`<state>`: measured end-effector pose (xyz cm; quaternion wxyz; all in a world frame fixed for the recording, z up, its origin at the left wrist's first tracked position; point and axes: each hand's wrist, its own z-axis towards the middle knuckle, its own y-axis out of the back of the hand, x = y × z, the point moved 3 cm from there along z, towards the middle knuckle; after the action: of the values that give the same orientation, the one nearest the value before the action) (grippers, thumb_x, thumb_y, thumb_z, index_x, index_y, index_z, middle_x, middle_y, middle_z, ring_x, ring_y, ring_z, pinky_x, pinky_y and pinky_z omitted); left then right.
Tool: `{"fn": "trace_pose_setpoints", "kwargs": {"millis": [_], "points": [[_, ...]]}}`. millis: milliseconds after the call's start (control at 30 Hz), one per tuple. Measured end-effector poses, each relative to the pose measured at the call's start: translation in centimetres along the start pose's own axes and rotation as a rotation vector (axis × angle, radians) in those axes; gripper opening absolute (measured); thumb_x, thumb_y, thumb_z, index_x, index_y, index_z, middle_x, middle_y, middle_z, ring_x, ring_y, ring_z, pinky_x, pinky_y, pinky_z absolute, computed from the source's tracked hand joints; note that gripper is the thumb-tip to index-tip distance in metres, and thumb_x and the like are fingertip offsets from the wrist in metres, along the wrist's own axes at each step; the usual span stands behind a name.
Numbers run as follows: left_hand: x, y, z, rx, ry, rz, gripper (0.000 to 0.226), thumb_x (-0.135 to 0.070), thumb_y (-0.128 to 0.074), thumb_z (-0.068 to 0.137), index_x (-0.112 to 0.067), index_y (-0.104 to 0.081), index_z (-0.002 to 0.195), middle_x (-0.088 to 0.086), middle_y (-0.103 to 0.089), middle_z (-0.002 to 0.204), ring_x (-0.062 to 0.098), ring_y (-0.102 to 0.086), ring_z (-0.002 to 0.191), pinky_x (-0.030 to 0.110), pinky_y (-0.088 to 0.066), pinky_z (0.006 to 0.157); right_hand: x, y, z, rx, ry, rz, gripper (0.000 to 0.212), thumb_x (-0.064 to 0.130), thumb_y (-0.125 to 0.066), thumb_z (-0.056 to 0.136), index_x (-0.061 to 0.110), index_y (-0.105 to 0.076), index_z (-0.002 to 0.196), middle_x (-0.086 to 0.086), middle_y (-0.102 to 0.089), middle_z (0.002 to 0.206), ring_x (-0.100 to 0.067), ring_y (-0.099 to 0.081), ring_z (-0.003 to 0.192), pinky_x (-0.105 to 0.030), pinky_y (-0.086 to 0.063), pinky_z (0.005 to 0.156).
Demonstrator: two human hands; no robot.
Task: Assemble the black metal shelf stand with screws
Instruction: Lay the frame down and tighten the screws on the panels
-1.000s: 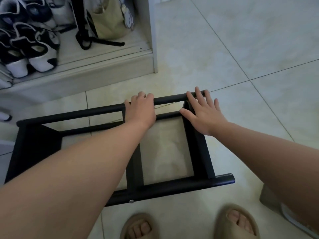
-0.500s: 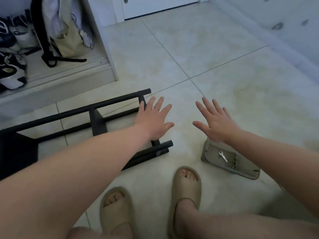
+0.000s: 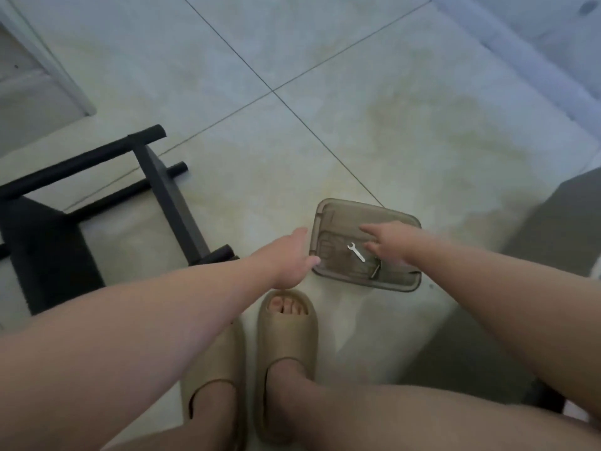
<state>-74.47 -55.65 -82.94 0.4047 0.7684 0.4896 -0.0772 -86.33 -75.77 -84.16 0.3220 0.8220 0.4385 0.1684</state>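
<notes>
The black metal shelf stand (image 3: 156, 187) lies on its side on the tiled floor at the left. A brownish translucent tray (image 3: 341, 213) sits on the floor right of it, holding a small silver wrench (image 3: 356, 252) and a dark hex key (image 3: 375, 270). My right hand (image 3: 390, 242) reaches over the tray with fingers extended, just right of the wrench, holding nothing. My left hand (image 3: 292, 258) hovers at the tray's left edge, fingers straight, empty.
My feet in beige slippers (image 3: 286, 330) stand just below the tray. A white cabinet base (image 3: 48, 76) is at the upper left. A white baseboard (image 3: 520, 60) runs along the upper right. A dark grey object (image 3: 559, 222) sits at the right edge.
Both hands left the shelf stand and swung right and down to the tray. The view turned right, so the stand now sits at the left edge.
</notes>
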Motion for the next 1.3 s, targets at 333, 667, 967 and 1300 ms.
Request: {"fn": "trace_pose_setpoints", "kwargs": {"millis": [333, 667, 967, 1300], "points": [[1.5, -4.3, 5.4, -0.068, 0.104, -0.380, 0.035, -0.036, -0.049, 0.102, -0.015, -0.046, 0.128, 0.014, -0.068, 0.113, 0.034, -0.064, 0.107, 0.043, -0.050, 0.095, -1.9, -6.2, 5.5, 0.143, 0.036, -0.382, 0.028, 0.018, -0.051, 0.098, 0.022, -0.060, 0.124, -0.006, -0.064, 0.122, -0.029, -0.064, 0.110, -0.033, -0.045, 0.075], [1.4, -4.6, 5.4, -0.117, 0.106, -0.514, 0.029, -0.035, -0.052, 0.101, -0.017, -0.048, 0.123, 0.012, -0.067, 0.109, 0.030, -0.067, 0.102, 0.046, -0.052, 0.095, -1.7, -8.5, 6.7, 0.039, 0.225, -0.644, 0.027, 0.023, -0.047, 0.103, 0.026, -0.062, 0.125, 0.001, -0.056, 0.130, -0.023, -0.052, 0.125, -0.028, -0.031, 0.077], [1.2, -1.0, 2.4, -0.095, 0.094, -0.366, 0.047, -0.041, -0.049, 0.102, -0.016, -0.037, 0.141, 0.011, -0.063, 0.119, 0.029, -0.062, 0.105, 0.038, -0.049, 0.088, 0.0, -1.9, 2.6, -0.177, 0.040, 0.105, 0.013, 0.021, -0.065, 0.090, 0.018, -0.053, 0.084, -0.009, -0.062, 0.086, -0.035, -0.062, 0.084, -0.035, -0.049, 0.067], [5.8, 8.3, -8.9, -0.415, 0.154, -0.276, 0.036, -0.038, -0.052, 0.099, -0.022, -0.045, 0.131, 0.007, -0.065, 0.115, 0.028, -0.063, 0.101, 0.043, -0.052, 0.092, 10.6, 6.8, -6.4, -0.429, 0.209, 0.314, 0.022, 0.010, -0.055, 0.096, 0.016, -0.069, 0.112, -0.003, -0.071, 0.089, -0.026, -0.065, 0.094, -0.031, -0.051, 0.080]]}}
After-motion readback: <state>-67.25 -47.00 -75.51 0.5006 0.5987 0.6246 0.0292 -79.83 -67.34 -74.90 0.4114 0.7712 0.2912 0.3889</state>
